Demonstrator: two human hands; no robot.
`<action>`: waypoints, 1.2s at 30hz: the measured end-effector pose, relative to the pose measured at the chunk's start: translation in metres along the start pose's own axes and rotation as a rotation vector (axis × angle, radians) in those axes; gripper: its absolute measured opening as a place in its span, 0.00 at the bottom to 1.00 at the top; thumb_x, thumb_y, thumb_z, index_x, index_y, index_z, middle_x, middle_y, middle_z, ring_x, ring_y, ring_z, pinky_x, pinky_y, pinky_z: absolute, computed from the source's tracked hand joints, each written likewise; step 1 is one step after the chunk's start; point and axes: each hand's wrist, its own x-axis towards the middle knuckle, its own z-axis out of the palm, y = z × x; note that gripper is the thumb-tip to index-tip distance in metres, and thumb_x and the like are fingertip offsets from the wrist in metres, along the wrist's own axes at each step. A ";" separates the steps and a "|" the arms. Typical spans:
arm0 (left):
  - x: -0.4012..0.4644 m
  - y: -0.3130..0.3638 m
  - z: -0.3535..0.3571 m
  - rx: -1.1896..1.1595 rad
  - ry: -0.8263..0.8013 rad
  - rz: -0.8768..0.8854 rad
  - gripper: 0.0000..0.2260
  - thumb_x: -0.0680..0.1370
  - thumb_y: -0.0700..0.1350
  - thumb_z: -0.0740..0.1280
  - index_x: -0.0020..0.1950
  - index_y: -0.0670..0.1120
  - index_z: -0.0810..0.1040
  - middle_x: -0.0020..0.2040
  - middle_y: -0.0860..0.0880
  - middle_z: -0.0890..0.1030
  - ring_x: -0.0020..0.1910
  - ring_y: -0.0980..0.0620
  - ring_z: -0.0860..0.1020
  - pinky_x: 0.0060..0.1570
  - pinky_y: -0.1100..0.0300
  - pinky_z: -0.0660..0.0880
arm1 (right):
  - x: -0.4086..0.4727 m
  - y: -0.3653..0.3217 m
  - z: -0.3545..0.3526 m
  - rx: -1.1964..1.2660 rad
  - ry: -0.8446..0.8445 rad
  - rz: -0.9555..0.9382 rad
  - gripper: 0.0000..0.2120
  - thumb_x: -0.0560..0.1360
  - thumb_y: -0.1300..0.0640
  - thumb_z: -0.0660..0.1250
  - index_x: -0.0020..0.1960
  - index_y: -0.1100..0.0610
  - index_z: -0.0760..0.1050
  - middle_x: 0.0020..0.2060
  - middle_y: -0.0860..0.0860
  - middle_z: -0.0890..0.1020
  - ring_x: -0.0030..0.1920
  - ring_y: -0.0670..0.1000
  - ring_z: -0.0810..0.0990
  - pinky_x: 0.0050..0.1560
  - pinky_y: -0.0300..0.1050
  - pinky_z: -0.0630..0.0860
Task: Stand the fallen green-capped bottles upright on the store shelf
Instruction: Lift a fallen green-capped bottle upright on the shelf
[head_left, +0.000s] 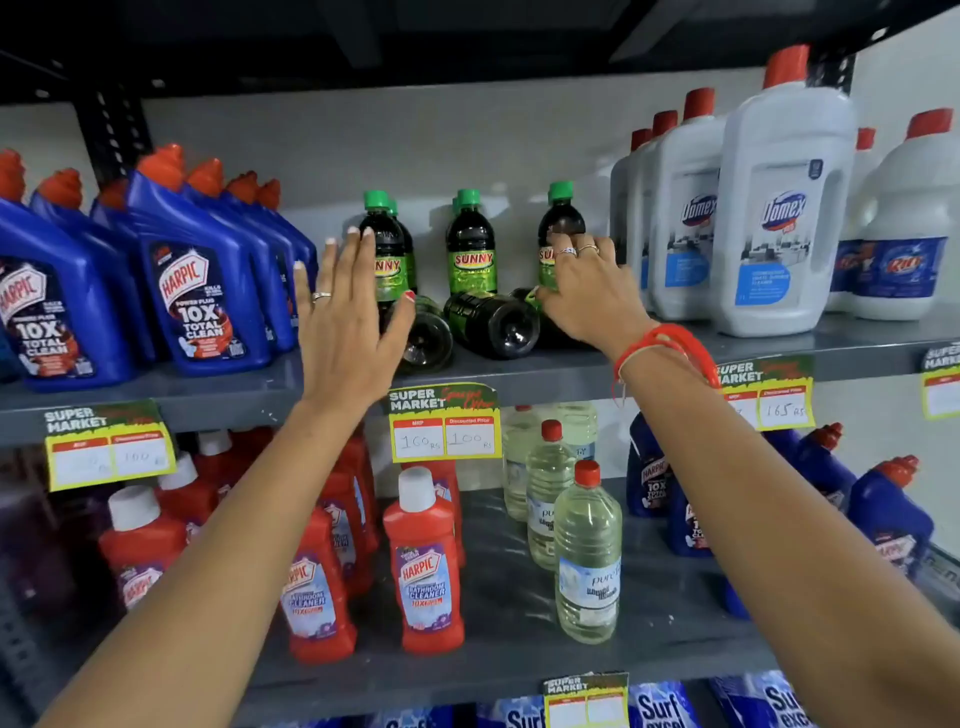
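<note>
Dark green-capped "SUNNY" bottles stand at the back of the upper shelf (519, 374): a left upright bottle (387, 244), a middle one (470, 249) and a right one (561, 218). In front lie two fallen bottles (428, 340) (491, 322), bases toward me; a third fallen one (522, 297) is mostly hidden. My left hand (343, 322) is flat, fingers apart, before the left upright bottle, with its thumb by the nearest fallen bottle. My right hand (587, 286) curls around the lower body of the right upright bottle.
Blue Harpic bottles (197, 291) crowd the shelf's left side; tall white Domex jugs (779, 218) stand close on the right. Price tags (444, 426) hang from the shelf edge. The shelf below holds red Harpic bottles (428, 566) and clear bottles (587, 561).
</note>
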 end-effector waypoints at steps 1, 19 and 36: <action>0.001 -0.003 -0.001 0.010 0.003 -0.026 0.29 0.78 0.57 0.50 0.75 0.43 0.56 0.76 0.45 0.59 0.75 0.48 0.54 0.73 0.47 0.44 | 0.005 0.002 -0.001 -0.025 -0.034 0.018 0.28 0.75 0.49 0.61 0.70 0.61 0.60 0.67 0.60 0.69 0.68 0.61 0.64 0.60 0.61 0.69; 0.010 -0.038 -0.006 0.151 -0.834 -0.321 0.28 0.77 0.63 0.50 0.73 0.52 0.62 0.75 0.46 0.61 0.70 0.43 0.63 0.61 0.51 0.62 | 0.040 0.011 -0.014 -0.027 -0.435 0.178 0.20 0.71 0.50 0.66 0.57 0.60 0.72 0.50 0.57 0.77 0.54 0.59 0.77 0.52 0.48 0.71; 0.002 -0.044 -0.006 0.362 -0.774 -0.002 0.20 0.79 0.51 0.46 0.68 0.53 0.68 0.66 0.47 0.72 0.58 0.45 0.73 0.42 0.56 0.65 | 0.032 0.029 -0.017 0.689 0.263 0.439 0.33 0.63 0.46 0.73 0.64 0.57 0.71 0.56 0.56 0.80 0.59 0.58 0.77 0.59 0.50 0.70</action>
